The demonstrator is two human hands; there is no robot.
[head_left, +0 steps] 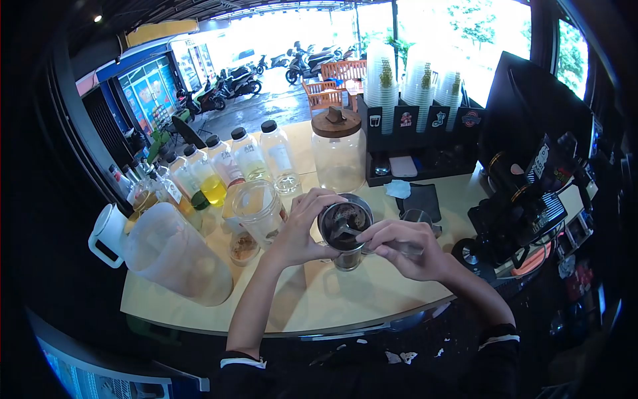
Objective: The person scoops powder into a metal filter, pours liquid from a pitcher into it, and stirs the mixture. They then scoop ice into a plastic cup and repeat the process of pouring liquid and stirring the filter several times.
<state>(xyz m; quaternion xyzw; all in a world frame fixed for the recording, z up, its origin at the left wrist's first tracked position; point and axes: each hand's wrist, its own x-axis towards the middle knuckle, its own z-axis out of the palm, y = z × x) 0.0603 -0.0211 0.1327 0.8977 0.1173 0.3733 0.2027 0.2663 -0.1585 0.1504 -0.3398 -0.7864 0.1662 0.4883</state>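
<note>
My left hand (302, 229) is wrapped round the side of a dark metal cup (345, 222), which is tilted so that its opening faces me. Dark brown matter shows inside the cup. Between the fingers of my right hand (409, 247) is a spoon (348, 231), its end inside the cup. Below the cup stands a small glass (347, 260) with something brown in it, partly hidden. Another clear glass (417, 219) is just behind my right hand. Left of my left hand are an open clear jar (256, 199) and a small container of brown powder (244, 247).
A large translucent pitcher (176, 249) stands at the left, with capped bottles (249, 156) in a row behind. Farther back are a wooden-lidded jar (339, 153) and a black cup rack (422, 130). A dark cloth (420, 203) and a machine (518, 199) are at the right.
</note>
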